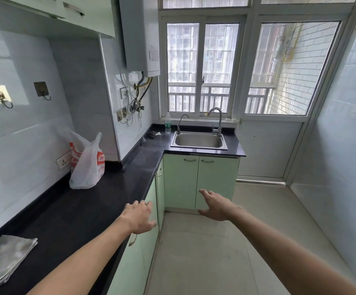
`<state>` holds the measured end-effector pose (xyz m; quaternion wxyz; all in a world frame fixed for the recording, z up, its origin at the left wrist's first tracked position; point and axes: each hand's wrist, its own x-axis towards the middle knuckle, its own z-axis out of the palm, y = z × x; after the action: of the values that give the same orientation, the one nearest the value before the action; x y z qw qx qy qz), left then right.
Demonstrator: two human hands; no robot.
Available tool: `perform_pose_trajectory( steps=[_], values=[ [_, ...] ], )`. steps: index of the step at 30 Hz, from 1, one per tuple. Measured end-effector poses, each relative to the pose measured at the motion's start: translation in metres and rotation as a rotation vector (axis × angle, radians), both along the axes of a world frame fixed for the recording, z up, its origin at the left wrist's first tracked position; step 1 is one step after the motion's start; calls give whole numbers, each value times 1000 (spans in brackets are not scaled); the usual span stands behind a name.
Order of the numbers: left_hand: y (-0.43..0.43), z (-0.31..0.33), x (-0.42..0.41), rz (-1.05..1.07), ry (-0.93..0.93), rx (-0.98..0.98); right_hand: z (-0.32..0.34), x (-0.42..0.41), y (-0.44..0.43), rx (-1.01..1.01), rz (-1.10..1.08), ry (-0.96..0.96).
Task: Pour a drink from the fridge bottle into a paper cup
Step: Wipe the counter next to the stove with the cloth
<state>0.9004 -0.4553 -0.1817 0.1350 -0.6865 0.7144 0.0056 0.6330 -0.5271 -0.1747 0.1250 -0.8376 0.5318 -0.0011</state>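
Observation:
My left hand (140, 216) hovers palm down over the front edge of the black counter (87, 211), fingers spread and holding nothing. My right hand (215, 204) is stretched out over the floor in front of the green cabinets, also open and empty. A clear plastic bottle (168, 123) with a green label stands upright at the far end of the counter, left of the sink, well beyond both hands. No fridge and no paper cup are in view.
A white and orange plastic bag (86, 165) stands on the counter against the wall. A folded grey cloth (4, 258) lies at the near left. A steel sink (198, 140) with two taps sits under the window. Green cabinets (198, 182) line the tiled floor.

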Motion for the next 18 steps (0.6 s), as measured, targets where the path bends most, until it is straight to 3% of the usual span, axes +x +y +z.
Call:
perform_pose_trajectory(
  steps=[18],
  values=[
    [-126, -12, 28, 154, -59, -15, 1, 34, -168, -31, 187, 43]
  ],
)
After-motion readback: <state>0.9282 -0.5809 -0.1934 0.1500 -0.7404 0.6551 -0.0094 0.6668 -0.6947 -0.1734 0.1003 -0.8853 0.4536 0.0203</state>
